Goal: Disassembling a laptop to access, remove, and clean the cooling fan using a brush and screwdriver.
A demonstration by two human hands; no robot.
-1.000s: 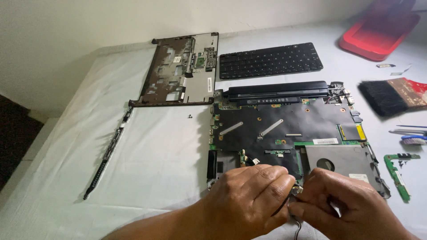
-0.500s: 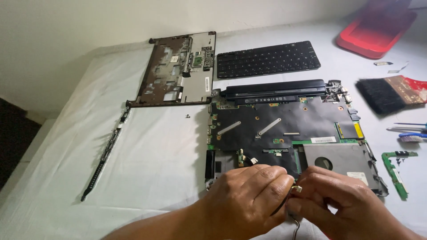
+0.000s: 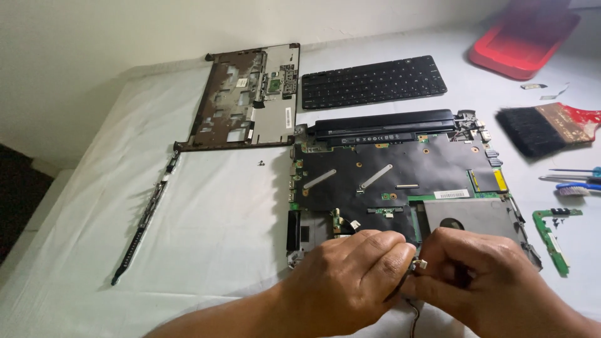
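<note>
We use the opened laptop base [image 3: 400, 181] as our landmark. Both our hands work at its near edge, pressed close together. Our left hand [image 3: 350, 281] curls its fingers [image 3: 391, 247] inward, closed over a thin dark wire [image 3: 410, 307] that trails off below the base's near edge. Our right hand [image 3: 482, 275] meets it, fingertips [image 3: 432, 263] pinched together on a small white connector [image 3: 421, 265] just in front of the base's grey metal plate [image 3: 469, 216]. What lies under our palms we cannot tell.

Beyond the base's far edge lies the black keyboard [image 3: 374, 81], and to the far left of it the detached palm-rest frame [image 3: 247, 103]. A long thin bracket strip [image 3: 147, 216] lies well to the left of the base, with tiny screws [image 3: 260, 164] between them. To the right of the base we see a paintbrush [image 3: 544, 128], a small green circuit board [image 3: 551, 235] and, far beyond, a red tray [image 3: 519, 47].
</note>
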